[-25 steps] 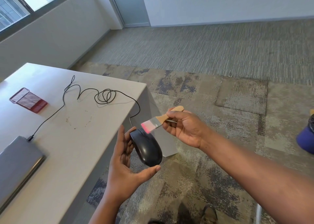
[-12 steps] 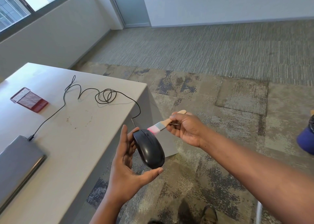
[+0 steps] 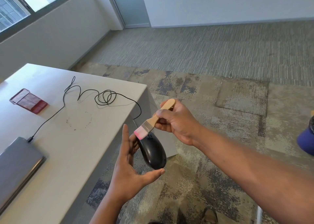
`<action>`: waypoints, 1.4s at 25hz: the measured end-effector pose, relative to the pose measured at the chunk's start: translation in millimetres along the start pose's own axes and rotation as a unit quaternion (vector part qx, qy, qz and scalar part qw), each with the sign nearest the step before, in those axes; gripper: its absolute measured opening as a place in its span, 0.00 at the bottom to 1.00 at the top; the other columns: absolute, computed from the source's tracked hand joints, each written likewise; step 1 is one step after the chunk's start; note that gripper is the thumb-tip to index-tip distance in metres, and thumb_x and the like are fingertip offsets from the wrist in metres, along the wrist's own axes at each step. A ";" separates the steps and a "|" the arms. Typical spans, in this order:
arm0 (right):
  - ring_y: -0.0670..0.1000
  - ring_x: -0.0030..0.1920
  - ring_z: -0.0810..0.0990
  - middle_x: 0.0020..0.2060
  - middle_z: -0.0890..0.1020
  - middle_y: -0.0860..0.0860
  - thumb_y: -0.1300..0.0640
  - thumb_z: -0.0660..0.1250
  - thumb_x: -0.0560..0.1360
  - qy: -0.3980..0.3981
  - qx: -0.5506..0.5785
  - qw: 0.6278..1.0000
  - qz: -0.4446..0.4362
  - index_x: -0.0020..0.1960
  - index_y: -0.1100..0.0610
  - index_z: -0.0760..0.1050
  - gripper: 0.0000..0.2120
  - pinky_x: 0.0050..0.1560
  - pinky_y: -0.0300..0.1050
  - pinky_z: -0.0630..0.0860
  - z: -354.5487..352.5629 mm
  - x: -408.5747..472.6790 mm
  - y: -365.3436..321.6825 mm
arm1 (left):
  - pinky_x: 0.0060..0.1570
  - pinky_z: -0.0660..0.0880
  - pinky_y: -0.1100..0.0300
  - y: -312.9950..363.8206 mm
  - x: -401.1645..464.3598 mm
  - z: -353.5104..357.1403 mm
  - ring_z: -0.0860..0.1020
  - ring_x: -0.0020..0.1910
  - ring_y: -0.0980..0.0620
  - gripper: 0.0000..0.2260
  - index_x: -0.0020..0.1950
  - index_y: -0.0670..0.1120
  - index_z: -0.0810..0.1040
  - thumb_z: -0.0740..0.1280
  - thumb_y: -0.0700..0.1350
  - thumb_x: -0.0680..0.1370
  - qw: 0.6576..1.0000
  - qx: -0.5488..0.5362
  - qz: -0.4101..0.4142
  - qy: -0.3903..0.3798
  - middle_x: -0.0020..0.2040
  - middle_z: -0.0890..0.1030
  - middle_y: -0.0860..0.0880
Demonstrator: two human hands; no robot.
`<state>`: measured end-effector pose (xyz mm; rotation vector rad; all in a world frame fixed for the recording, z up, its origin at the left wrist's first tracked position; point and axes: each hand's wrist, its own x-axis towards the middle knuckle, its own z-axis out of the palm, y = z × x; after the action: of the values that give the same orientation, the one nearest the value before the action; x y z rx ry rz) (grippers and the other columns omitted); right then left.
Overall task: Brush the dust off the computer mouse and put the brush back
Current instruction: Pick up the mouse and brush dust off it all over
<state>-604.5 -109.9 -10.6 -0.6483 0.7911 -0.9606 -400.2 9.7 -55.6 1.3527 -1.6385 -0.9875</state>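
Between two hands [image 3: 129, 174], one mouse [image 3: 153, 152]

You're standing in an office: patterned carpet tiles [image 3: 212, 104] run to far plain white walls [image 3: 220, 3], a strip window [image 3: 25, 1] sits far left, and a closed laptop [image 3: 17, 164] lies on the grey desk [image 3: 76, 147] at near left.

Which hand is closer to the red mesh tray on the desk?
Left. The left hand holds the mouse beside the desk edge, nearer the red mesh tray; the right hand is farther out.
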 end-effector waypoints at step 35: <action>0.53 0.39 0.84 0.44 0.83 0.61 0.69 0.66 0.80 -0.011 0.034 0.999 0.035 0.54 0.56 0.71 0.10 0.37 0.44 0.83 -44.7 -5.5 6.7 | 0.81 0.66 0.50 -3.1 0.6 -8.8 0.72 0.81 0.51 0.65 0.89 0.64 0.50 0.88 0.64 0.63 0.998 0.012 0.017 0.053 0.81 0.73 0.55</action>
<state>-639.9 -108.1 -39.0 -0.5678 0.7544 -0.9121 -391.0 7.9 -54.9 1.3654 -1.5933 -0.8653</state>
